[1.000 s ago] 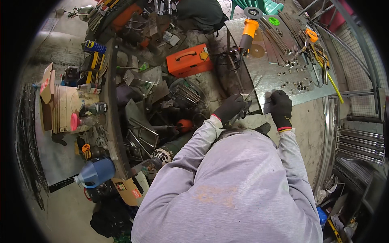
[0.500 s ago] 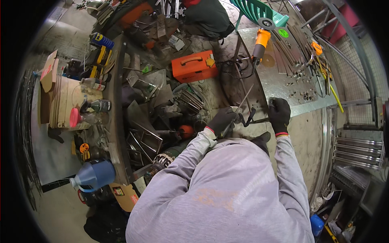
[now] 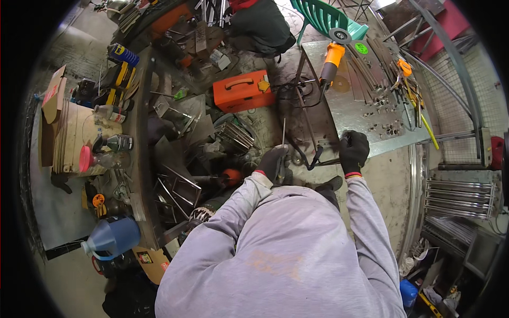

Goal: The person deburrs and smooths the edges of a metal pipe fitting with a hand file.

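My left hand [image 3: 272, 163], in a dark glove, is closed around a thin metal rod [image 3: 284, 130] that points away from me, almost straight up in the view. The rod's lower part is hidden by the hand. My right hand [image 3: 354, 151], gloved too, is closed at the near left corner of the metal-topped table [image 3: 395, 144]; what its fingers hold, if anything, does not show. Between the hands a black cable or strap [image 3: 312, 160] hangs by the table frame. An orange angle grinder [image 3: 333, 59] lies on the table's left side, its disc at the far end.
Small metal pieces [image 3: 391, 128], flat strips [image 3: 360, 74] and a yellow tape [image 3: 428, 130] lie on the table. An orange toolbox [image 3: 241, 91] stands on the floor. Scrap metal [image 3: 180, 183] crowds the left, beside a cluttered bench [image 3: 151, 201]. A green chair [image 3: 323, 16] stands beyond the table.
The rod in my left hand has swung from leaning right to nearly upright, and that hand has moved away from the cable. My right hand stays at the table corner. The whole view has shifted slightly.
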Tool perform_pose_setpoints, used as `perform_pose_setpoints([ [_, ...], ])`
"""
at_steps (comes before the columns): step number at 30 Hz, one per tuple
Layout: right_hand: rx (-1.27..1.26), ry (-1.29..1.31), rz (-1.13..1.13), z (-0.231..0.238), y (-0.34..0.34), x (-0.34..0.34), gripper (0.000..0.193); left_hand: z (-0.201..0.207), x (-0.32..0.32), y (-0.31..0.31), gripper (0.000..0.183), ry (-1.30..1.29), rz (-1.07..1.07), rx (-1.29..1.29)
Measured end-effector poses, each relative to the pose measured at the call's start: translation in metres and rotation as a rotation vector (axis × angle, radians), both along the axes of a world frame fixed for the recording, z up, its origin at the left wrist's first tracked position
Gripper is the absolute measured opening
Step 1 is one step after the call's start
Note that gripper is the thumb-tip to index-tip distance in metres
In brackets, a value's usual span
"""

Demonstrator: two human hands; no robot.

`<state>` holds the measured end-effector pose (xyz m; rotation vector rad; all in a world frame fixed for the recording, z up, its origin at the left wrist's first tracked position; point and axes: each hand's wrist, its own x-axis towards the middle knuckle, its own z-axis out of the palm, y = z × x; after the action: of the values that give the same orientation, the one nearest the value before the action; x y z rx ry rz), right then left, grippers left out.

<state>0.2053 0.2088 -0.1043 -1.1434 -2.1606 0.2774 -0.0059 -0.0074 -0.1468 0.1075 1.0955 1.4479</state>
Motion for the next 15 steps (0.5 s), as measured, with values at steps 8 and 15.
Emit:
perform_pose_setpoints([
  [8, 0.105, -0.069, 0.009, -0.008, -0.003, 0.003, 0.016, -0.017, 0.002, 0.038, 0.021, -0.198, -0.05, -0.009],
  [15, 0.068, -0.041, 0.016, -0.005, -0.005, 0.001, 0.02, -0.048, 0.003, 0.112, 0.016, -0.215, 0.256, -0.055],
])
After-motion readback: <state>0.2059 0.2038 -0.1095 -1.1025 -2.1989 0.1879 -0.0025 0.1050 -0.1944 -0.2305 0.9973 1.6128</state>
